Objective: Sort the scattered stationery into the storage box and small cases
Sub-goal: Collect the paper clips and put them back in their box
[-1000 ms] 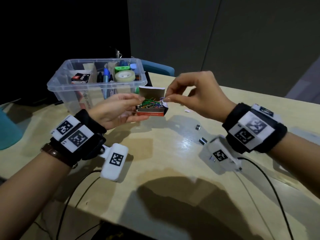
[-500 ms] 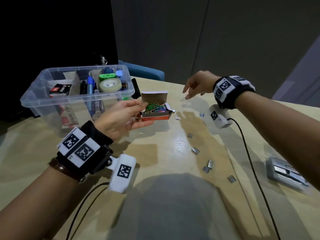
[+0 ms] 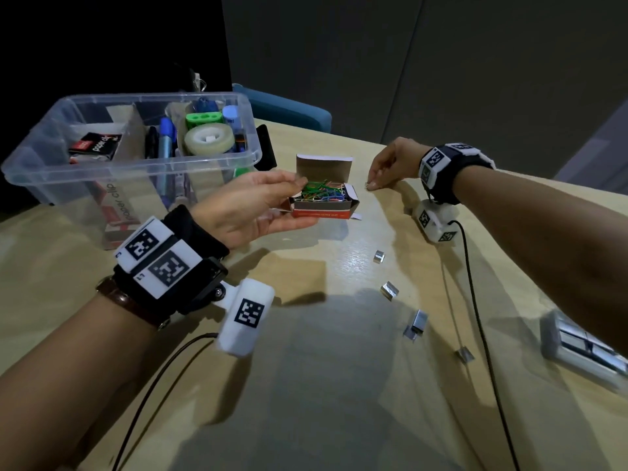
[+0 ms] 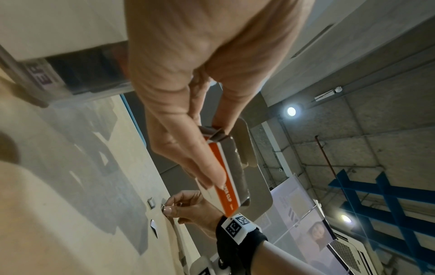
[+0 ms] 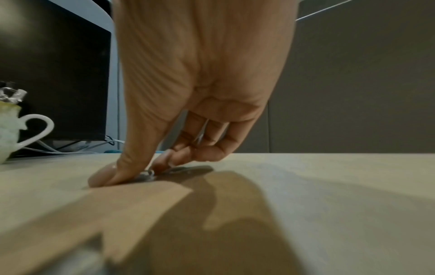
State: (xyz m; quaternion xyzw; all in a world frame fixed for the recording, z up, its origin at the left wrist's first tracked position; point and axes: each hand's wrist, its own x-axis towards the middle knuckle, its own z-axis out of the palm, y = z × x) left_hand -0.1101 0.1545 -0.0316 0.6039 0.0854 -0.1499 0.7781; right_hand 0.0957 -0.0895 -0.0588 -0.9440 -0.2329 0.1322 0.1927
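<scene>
Left hand [image 3: 251,207] grips the open orange-and-white cardboard paper-clip box [image 3: 323,202] ready, while right hand [image 3: 390,166] pinches a small silvery clip [image 3: 368,186] off the pale wooden bench [image 3: 339,385].

The pale wooden tabletop [image 3: 306,334] carries a clear storage box [image 3: 51,171] at its far left. Right of the box, small staple blocks [image 3: 389,289] lie scattered; farther right rests a grey stapler [image 3: 577,345]. Behind it a white cup [image 5: 14,137] stands.

Around the held paper-clip box [image 3: 322,202], the storage box [image 3: 142,168] walls off the left, the right hand [image 3: 390,168] blocks its right, and staple pieces [image 3: 389,289] dot the otherwise bare table [image 3: 323,385] nearer.
</scene>
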